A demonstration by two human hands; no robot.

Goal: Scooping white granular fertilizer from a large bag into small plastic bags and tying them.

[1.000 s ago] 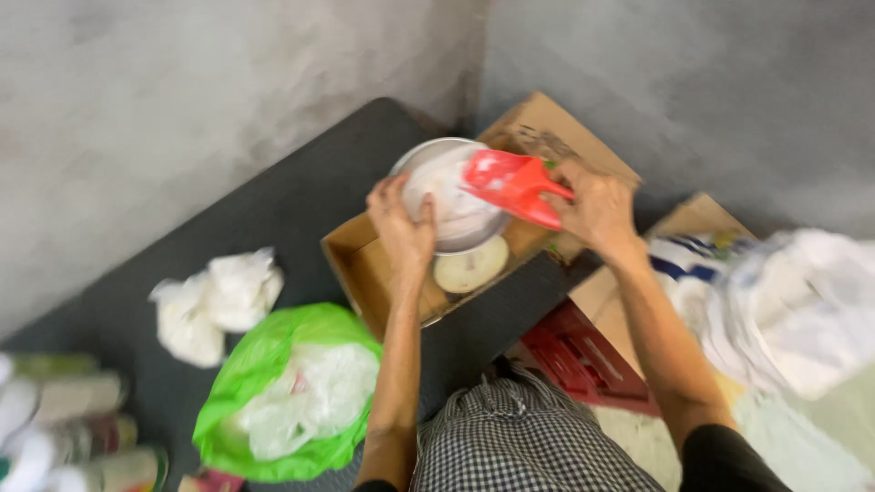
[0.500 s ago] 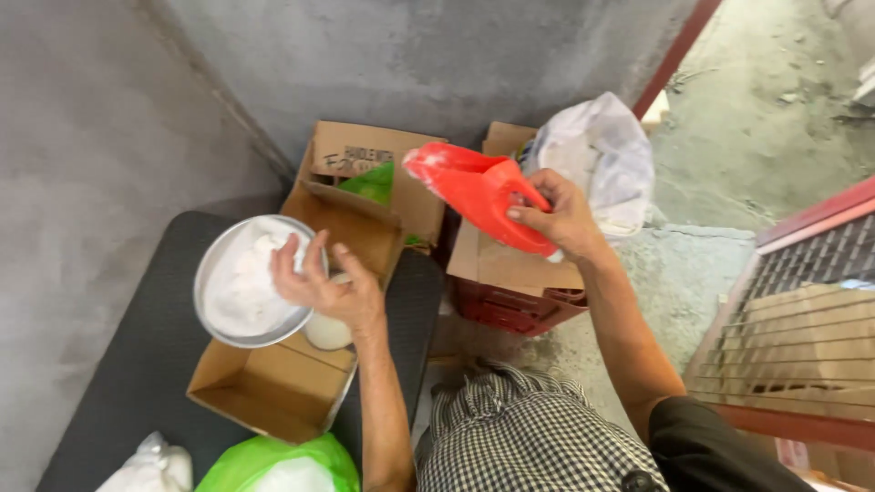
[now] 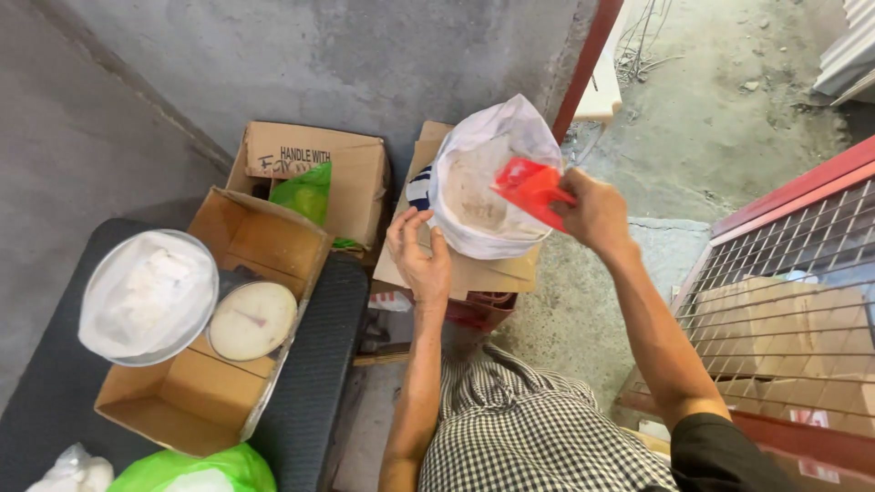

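My right hand [image 3: 594, 215] grips a red plastic scoop [image 3: 531, 189] and holds it over the mouth of an open white sack [image 3: 483, 182] with pale powder inside. My left hand [image 3: 418, 255] is open, its fingers touching the sack's near-left edge. The sack sits on a flattened cardboard box [image 3: 474, 269] over a red crate [image 3: 478, 310]. To the left, a metal bowl lined with a white plastic bag [image 3: 149, 296] rests on an open cardboard box [image 3: 210, 337], beside a round weighing-scale dial [image 3: 252, 320].
The box stands on a dark mat [image 3: 314, 364]. A second cardboard box [image 3: 314, 173] with a green bag [image 3: 305, 193] sits against the grey wall. A red metal grille [image 3: 793, 273] stands at right. More bags, green [image 3: 196, 471] and white [image 3: 73, 471], lie at bottom left.
My view swung right from the bowl to the sack. My left hand let go of the bowl and moved to the sack's edge. My right hand carried the red scoop over to the sack.
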